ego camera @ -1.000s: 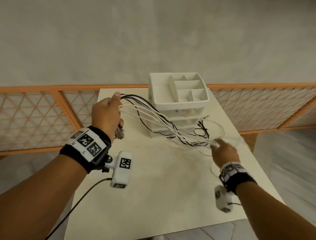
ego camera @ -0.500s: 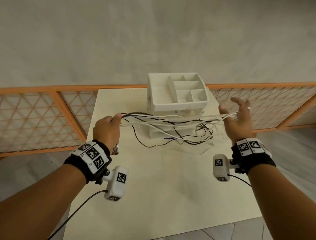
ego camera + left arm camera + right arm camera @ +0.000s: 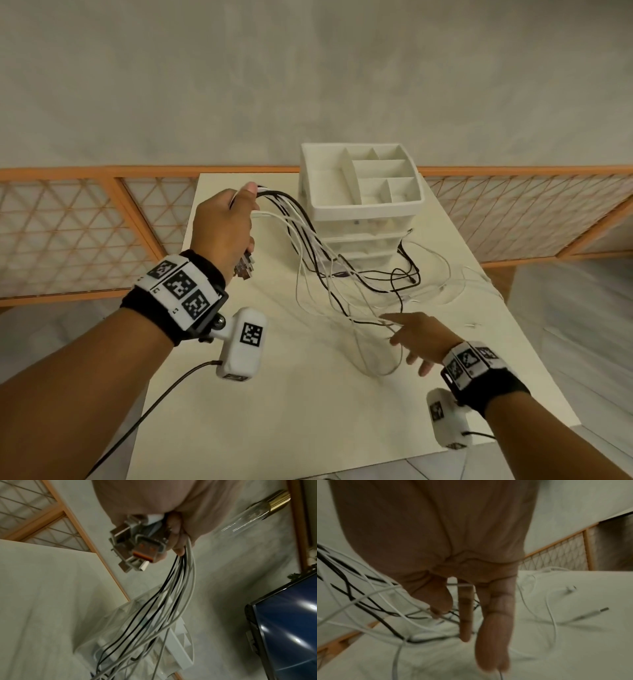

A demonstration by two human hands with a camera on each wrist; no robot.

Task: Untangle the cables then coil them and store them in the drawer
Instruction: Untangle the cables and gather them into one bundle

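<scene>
My left hand (image 3: 226,229) is raised at the table's left and grips a bundle of black and white cables (image 3: 308,240) near their plug ends. Several USB plugs (image 3: 135,545) stick out below the fist (image 3: 171,520). The cables (image 3: 163,608) sag down to the right and spread in loose loops over the table in front of the white drawer unit (image 3: 359,205). My right hand (image 3: 418,335) hovers low over the strands, fingers (image 3: 494,615) straight and spread, thumb and fingertips touching loose cables (image 3: 368,601). The drawers look closed.
The white table (image 3: 308,411) has bare surface at the front. An open-top organizer tray sits on the drawer unit. Thin white cable ends (image 3: 462,284) trail toward the right edge. An orange lattice fence (image 3: 68,233) runs behind the table. A dark screen (image 3: 283,635) shows in the left wrist view.
My right hand has let go of the strands it held stretched up at the right and dropped to the table. The cables went slack. My left hand has risen slightly.
</scene>
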